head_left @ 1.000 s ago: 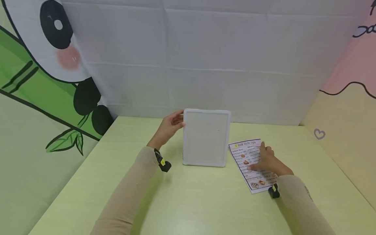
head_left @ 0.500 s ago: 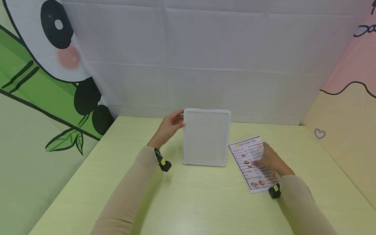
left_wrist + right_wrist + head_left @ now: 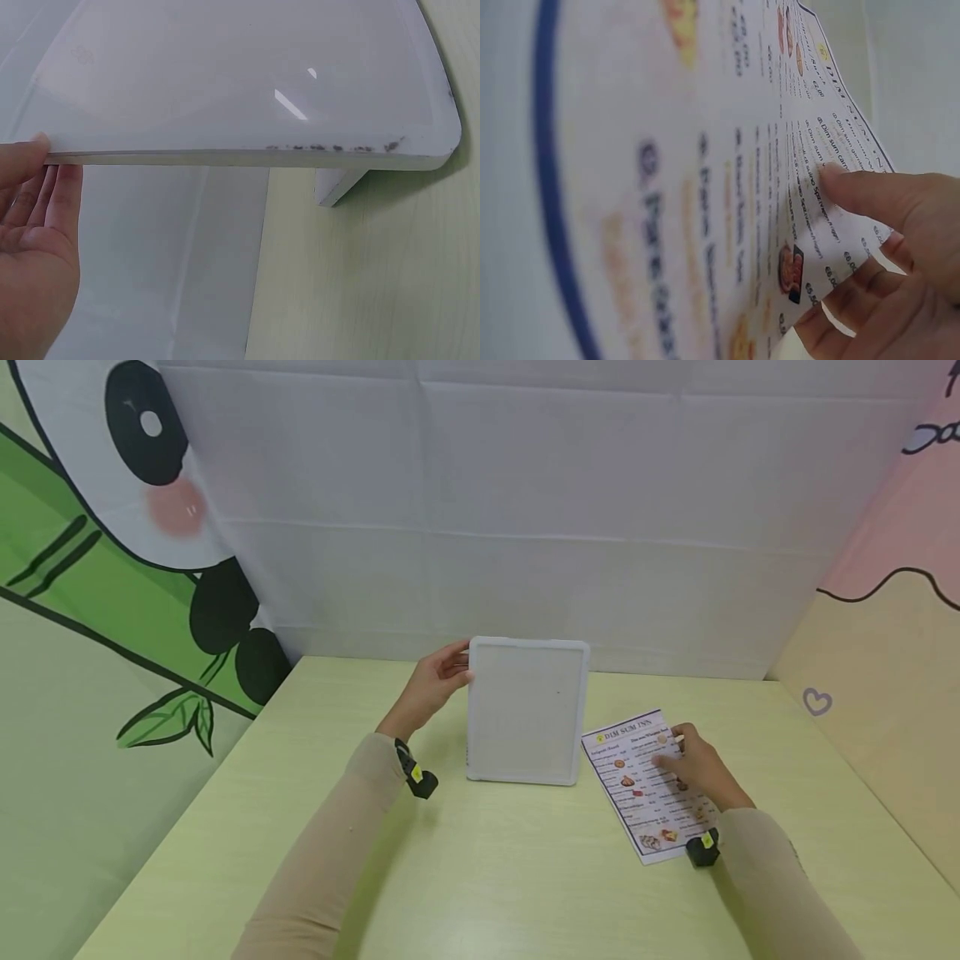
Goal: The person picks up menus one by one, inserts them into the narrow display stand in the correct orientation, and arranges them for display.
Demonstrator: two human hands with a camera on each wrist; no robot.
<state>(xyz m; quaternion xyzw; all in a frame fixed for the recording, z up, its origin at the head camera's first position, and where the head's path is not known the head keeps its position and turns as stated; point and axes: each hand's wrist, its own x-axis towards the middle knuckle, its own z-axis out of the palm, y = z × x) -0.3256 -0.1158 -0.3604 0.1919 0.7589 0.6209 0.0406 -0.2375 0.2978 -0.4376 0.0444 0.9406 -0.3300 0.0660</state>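
Observation:
A white framed stand-up board point(image 3: 527, 714) stands upright on the table, its blank front facing me. My left hand point(image 3: 431, 685) pinches its upper left edge, thumb in front and fingers behind, as the left wrist view shows. A support foot point(image 3: 337, 184) juts out behind the board point(image 3: 247, 82). To the right, my right hand point(image 3: 701, 768) holds a printed menu sheet point(image 3: 630, 785) headed "DIM SUM INN" by its right edge. In the right wrist view the thumb point(image 3: 862, 187) lies on the menu's printed face, with the other fingers behind the sheet.
The pale yellow-green table point(image 3: 480, 877) reaches back to a white cloth backdrop point(image 3: 540, 527). Cartoon-printed panels flank it: a green panda one point(image 3: 135, 635) at left and a pink and cream one point(image 3: 885, 693) at right. Each wrist wears a black camera strap.
My right hand has shifted its hold to the menu's right edge, and the sheet has tilted slightly. The left hand and the board have stayed in place.

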